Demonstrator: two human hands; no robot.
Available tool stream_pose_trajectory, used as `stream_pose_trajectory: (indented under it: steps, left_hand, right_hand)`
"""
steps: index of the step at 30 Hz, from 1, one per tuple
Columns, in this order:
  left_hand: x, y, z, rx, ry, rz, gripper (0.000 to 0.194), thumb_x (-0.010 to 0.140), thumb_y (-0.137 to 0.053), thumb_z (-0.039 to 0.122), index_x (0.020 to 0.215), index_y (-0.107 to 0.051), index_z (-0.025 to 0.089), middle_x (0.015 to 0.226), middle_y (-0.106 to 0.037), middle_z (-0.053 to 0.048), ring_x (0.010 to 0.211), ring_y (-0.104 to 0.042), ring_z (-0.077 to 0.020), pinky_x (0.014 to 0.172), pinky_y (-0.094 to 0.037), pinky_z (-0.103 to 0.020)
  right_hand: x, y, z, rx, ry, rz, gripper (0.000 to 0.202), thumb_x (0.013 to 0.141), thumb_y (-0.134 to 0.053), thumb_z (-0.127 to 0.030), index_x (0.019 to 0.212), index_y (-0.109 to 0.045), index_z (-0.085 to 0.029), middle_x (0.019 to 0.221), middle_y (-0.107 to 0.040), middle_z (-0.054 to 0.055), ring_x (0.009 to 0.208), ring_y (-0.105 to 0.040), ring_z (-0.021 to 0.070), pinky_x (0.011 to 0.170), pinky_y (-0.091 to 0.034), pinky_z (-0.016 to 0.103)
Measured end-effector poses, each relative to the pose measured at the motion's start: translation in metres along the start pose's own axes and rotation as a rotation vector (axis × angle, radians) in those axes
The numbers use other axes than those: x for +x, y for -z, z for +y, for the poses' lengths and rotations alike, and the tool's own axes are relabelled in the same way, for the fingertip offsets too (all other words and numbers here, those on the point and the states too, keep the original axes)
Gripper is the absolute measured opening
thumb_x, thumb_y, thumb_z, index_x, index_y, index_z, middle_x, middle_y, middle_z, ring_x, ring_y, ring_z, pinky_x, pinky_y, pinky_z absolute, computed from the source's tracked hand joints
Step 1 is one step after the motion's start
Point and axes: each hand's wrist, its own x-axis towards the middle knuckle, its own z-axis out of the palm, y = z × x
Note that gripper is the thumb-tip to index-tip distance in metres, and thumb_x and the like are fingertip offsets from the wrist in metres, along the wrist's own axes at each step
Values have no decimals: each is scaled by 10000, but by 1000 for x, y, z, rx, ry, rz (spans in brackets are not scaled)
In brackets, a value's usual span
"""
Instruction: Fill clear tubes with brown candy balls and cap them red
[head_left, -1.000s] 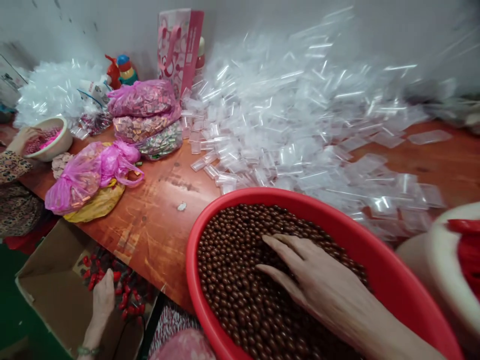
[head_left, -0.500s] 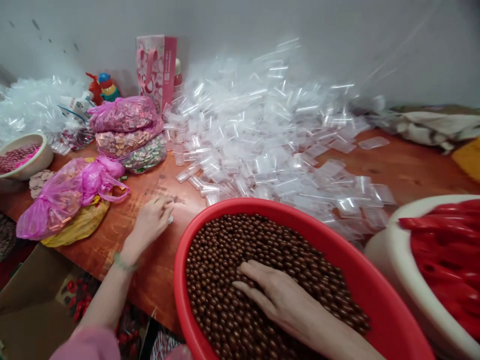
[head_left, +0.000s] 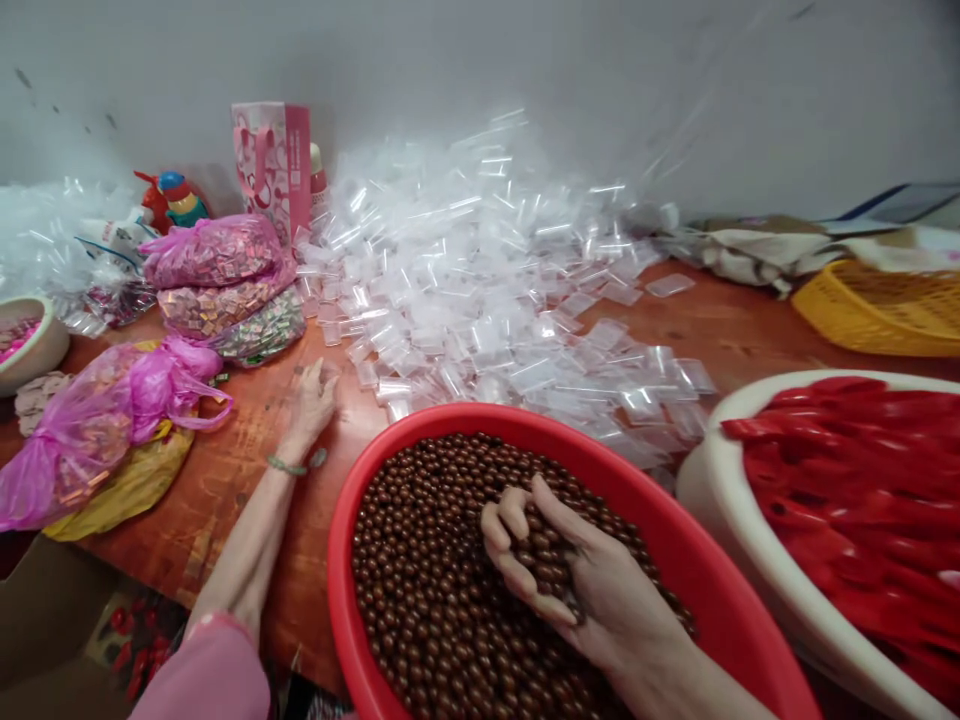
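A red basin (head_left: 352,520) full of small brown balls (head_left: 420,570) sits at the table's near edge. My right hand (head_left: 555,570) is inside it, fingers curled around a handful of the brown balls. My left hand (head_left: 311,400) reaches across the orange table, flat with fingers apart, its tips close to the nearest of the clear plastic boxes (head_left: 480,290). It holds nothing that I can see. A green bracelet is on that wrist.
A white basin of red pieces (head_left: 847,480) stands at the right, a yellow basket (head_left: 877,310) behind it. Pink bags of wrapped sweets (head_left: 217,270) and a pink and yellow bag (head_left: 105,430) lie at the left. A cardboard box (head_left: 45,620) sits below the table edge.
My right hand went from lying flat on the brown balls to curling around a handful. My left hand came up from the cardboard box onto the table and slid toward the clear boxes.
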Motion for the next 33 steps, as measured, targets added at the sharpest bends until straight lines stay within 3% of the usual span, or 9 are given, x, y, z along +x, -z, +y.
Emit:
stream_pose_trajectory:
  steps: [4,7,10,13,18,23,33]
  left_hand:
    - [-61,35,31,-228,-53,-45,498,927,-484,337,1374,-458,119,1198,-641,-141,997,-641,-188,842,-527,-301]
    - [-108,52,66,-489,-125,-233,499,844,-654,377,1278,-558,151,1047,-676,-89,860,-643,-160,780,-527,-278]
    - [-142,56,98,-561,-172,-491,426,794,-737,354,1157,-621,165,1012,-659,-72,844,-625,-152,762,-515,-264]
    - [-162,50,119,-506,-192,-628,345,794,-744,329,1077,-633,164,1001,-641,-59,862,-605,-152,769,-494,-260]
    - [-174,36,134,-351,-291,-680,279,812,-727,270,1045,-628,152,988,-653,-52,893,-582,-168,812,-450,-281]
    - [-174,30,133,-317,-338,-629,331,796,-738,216,1093,-614,141,1032,-657,-61,937,-593,-178,852,-449,-280]
    - [-172,28,130,-240,-335,-659,265,802,-718,203,1023,-605,112,963,-636,-76,895,-582,-201,807,-452,-306]
  right_hand:
    - [-2,-8,-4,85,107,85,410,759,-666,-521,722,-412,-201,665,-418,-17,441,-306,64,283,-179,120]
    - [-6,-15,-8,242,112,229,364,753,-685,-460,753,-435,-195,671,-418,-18,474,-361,70,298,-188,112]
    - [-12,-25,-16,407,95,344,321,782,-665,-412,759,-433,-192,670,-423,-25,477,-381,63,305,-185,109]
    - [-18,-35,-22,463,142,354,318,787,-673,-408,750,-448,-187,664,-436,-30,483,-405,62,310,-196,111]
    - [-23,-39,-16,366,253,276,377,692,-775,-437,714,-505,-176,663,-497,-22,556,-505,92,365,-343,144]
    - [-23,-38,-8,322,355,195,399,650,-825,-462,684,-541,-185,672,-540,-24,634,-578,131,537,-502,240]
    - [-20,-36,-2,251,424,196,340,667,-816,-465,641,-599,-205,654,-542,-20,635,-563,139,721,-568,321]
